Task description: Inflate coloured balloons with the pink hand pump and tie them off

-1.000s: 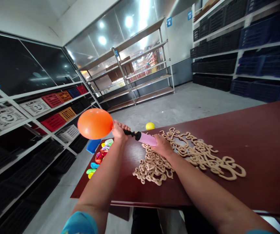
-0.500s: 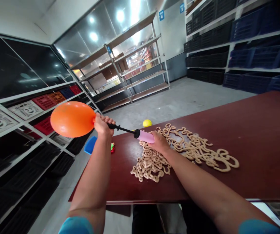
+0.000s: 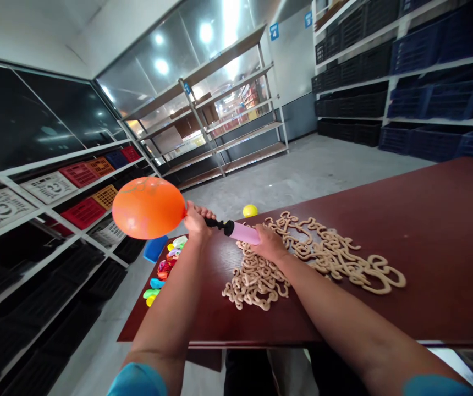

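An inflated orange balloon [image 3: 149,208] sits at the black nozzle end of a hand pump. My left hand [image 3: 198,219] is closed round the balloon's neck and that end of the pump. The pink barrel of the pump [image 3: 245,233] is gripped by my right hand [image 3: 268,242], above the table. Little of the black rod shows between the two hands. Beneath and beyond my right hand, a tangle of beige rope-like curls [image 3: 257,275] spreads over the dark red table [image 3: 434,220]. Uninflated balloons [image 3: 157,283] in several colours lie left of my left forearm.
A yellow ball-like object [image 3: 250,210] shows beyond the table's far edge. Something blue [image 3: 154,248] is beside the left table edge. Shelves with crates [image 3: 80,174] stand at the left, bare metal racks [image 3: 248,157] behind, and dark crates [image 3: 438,144] at the right.
My left hand has moved right with the orange balloon, closer to my right hand, and the pump's rod has slid into the barrel. More of the coloured balloons now show at the left.
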A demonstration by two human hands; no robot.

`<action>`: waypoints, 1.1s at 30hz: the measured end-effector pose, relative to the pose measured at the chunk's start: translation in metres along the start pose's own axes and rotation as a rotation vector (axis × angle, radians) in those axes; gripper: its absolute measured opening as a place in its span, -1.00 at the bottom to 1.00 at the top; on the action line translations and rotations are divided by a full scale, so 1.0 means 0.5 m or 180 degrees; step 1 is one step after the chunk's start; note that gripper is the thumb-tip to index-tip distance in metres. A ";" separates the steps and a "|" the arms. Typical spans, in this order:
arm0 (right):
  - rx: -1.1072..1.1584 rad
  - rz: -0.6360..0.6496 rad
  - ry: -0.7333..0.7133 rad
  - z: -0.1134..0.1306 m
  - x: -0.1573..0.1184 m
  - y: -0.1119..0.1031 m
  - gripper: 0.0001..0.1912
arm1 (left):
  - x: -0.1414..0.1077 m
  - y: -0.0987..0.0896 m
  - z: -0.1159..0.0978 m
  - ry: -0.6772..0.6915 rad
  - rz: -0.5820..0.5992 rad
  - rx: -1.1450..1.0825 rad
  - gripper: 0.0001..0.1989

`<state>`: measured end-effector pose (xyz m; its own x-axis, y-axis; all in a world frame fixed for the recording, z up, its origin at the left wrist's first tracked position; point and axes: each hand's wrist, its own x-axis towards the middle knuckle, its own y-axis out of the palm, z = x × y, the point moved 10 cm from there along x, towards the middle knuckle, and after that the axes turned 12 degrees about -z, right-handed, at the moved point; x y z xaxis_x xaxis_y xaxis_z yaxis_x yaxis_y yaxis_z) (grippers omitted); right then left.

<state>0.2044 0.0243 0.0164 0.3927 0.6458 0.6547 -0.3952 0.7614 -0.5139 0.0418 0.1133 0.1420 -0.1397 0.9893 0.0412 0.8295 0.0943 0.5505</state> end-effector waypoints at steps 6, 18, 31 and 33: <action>0.0018 -0.0155 0.0047 -0.005 0.006 -0.013 -0.66 | 0.030 0.008 -0.161 0.0299 0.0096 -0.0025 -0.57; -0.0081 -0.0097 -0.0014 -0.013 0.001 0.000 -0.68 | 0.031 -0.009 -0.054 0.0114 0.0016 -0.0011 -0.56; -0.0101 -0.0084 -0.0139 0.005 -0.003 -0.002 -0.64 | 0.001 -0.026 0.002 0.0006 0.0003 -0.0127 -0.55; -0.0043 -0.0173 -0.0166 0.009 -0.002 -0.008 -0.64 | 0.006 -0.022 -0.063 0.0154 0.0053 -0.0126 -0.55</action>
<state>0.2019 0.0204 0.0202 0.3693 0.5999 0.7097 -0.3632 0.7961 -0.4840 0.0154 0.1116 0.1621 -0.1530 0.9841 0.0903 0.8100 0.0725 0.5820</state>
